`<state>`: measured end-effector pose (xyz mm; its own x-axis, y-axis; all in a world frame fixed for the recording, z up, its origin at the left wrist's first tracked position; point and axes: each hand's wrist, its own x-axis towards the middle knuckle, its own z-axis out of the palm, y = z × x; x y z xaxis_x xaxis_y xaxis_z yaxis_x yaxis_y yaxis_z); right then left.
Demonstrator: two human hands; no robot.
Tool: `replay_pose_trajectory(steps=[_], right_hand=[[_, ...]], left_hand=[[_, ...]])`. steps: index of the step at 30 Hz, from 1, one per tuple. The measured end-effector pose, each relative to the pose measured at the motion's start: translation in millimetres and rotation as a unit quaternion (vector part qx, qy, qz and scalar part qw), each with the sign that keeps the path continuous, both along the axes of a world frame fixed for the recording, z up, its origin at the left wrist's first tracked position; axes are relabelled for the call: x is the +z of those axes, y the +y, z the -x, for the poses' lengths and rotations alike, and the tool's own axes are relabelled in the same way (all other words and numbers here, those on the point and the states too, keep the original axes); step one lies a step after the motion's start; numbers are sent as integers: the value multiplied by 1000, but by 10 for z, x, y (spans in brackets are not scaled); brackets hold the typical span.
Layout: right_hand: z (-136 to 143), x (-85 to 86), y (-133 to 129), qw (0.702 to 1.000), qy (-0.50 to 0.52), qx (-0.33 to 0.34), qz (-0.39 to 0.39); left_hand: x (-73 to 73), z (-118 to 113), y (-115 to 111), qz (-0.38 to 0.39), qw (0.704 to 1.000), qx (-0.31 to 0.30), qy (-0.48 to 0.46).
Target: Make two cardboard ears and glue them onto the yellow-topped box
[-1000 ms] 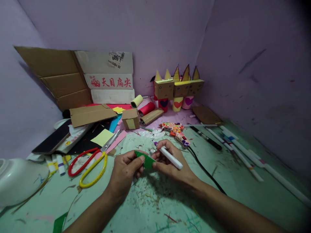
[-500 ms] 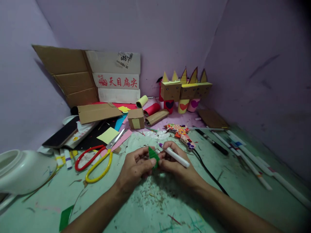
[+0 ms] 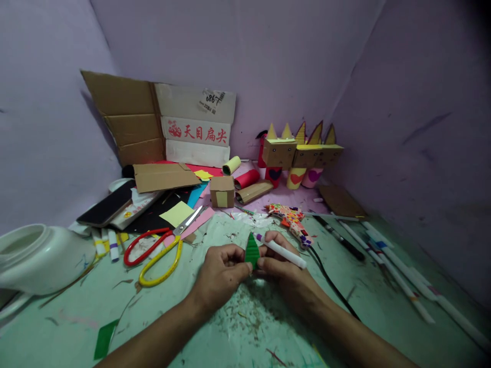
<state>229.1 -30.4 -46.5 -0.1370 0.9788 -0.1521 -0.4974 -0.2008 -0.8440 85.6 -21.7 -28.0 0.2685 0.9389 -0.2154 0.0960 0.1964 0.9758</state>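
Observation:
A small green piece of ridged paper (image 3: 252,252), pointed at the top, stands upright between my two hands. My left hand (image 3: 222,268) pinches its lower left edge, thumb in front. My right hand (image 3: 286,260) has a white marker (image 3: 286,253) with a purple end lying between thumb and forefinger, slanting down to the right. The right thumb and fingertips also touch the green paper's right edge. Left of my hands lie large scissors (image 3: 187,221) with one red and one yellow handle, blades apart. Beyond my right hand is a flower-patterned glue gun (image 3: 290,221) with a black cord.
Cardboard figures with pointed yellow ears (image 3: 280,152) stand at the back right. Behind lie a small cardboard box (image 3: 222,193) and paper tubes (image 3: 247,179). A white teapot-like vessel (image 3: 57,260) is at left. Several markers (image 3: 402,276) lie right. A green scrap (image 3: 105,339) lies front left.
The view has shifted a little to the left. The green paper has turned from tilted to upright, its face now toward me. Both hands keep their hold, and the marker stays in the right hand.

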Motion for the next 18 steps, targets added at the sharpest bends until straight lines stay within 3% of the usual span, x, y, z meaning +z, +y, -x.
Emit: replay_pose_trajectory(steps=[9,18], right_hand=[[-13,66,3,998,-18,-40,-38],[-47,101,-9,999,5,-27,33]], left_hand=[[6,-3,-27,-57,994,-64,64],[-10,2,-34,-80,991,-48,96]])
